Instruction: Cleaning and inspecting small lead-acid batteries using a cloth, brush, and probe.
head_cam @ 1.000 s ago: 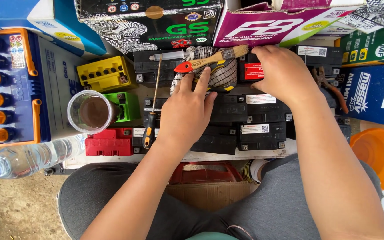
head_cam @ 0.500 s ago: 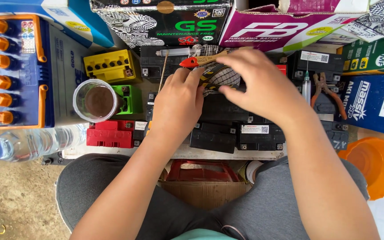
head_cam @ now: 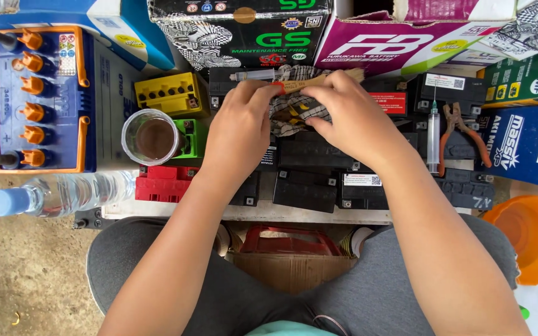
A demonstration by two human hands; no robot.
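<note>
Brush: a paintbrush (head_cam: 311,81) with a wooden handle and pale bristles lies across a checked cloth (head_cam: 297,111) at the far side of the tabletop (head_cam: 319,215), above the black batteries (head_cam: 306,186).
Left hand (head_cam: 239,127): its fingers are closed on the red end of the handle.
Right hand (head_cam: 350,115): its fingers are curled over the brush and the cloth; I cannot tell how firmly they grip.
Handling: the brush looks light and stiff and is likely best held at mid-handle, clear of the soft bristles.
Cloth: limp, likely to bunch or slide underneath.
Nearby: a syringe (head_cam: 433,137) and pliers (head_cam: 465,134) lie to the right, a plastic cup (head_cam: 152,137) to the left.
</note>
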